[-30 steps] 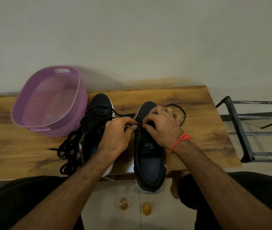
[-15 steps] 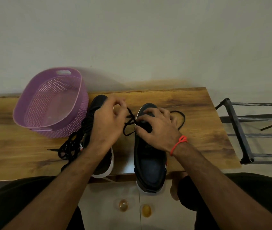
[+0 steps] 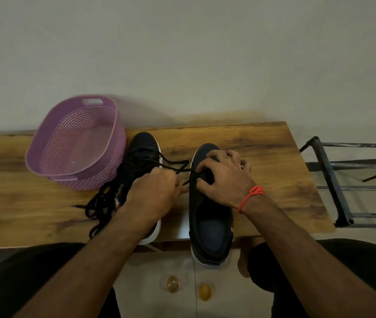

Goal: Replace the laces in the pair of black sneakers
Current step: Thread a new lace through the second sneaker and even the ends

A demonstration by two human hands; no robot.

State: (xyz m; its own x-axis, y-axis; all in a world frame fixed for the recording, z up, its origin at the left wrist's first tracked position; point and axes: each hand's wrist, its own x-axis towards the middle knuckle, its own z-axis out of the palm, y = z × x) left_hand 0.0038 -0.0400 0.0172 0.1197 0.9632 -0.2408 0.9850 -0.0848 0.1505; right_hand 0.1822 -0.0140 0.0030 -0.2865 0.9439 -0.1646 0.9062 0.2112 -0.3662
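Two black sneakers with white soles lie on the wooden table [image 3: 262, 145], toes pointing away from me. The right sneaker [image 3: 210, 226] overhangs the table's near edge; my right hand [image 3: 223, 177] grips its front upper over the eyelets. My left hand [image 3: 152, 193] covers the left sneaker [image 3: 143, 145] and pinches a black lace [image 3: 182, 166] that runs across the gap to the right sneaker. A loose bundle of black laces [image 3: 104, 203] lies beside the left sneaker on its left.
A purple perforated plastic basket [image 3: 44, 143] stands at the back left against the left sneaker. A dark metal rack [image 3: 329, 180] stands off the table's right end. My knees are under the near edge, with floor between them.
My left hand has come down and toward me from above the left sneaker's toe, still holding the lace. My right hand stays on the right sneaker's front.
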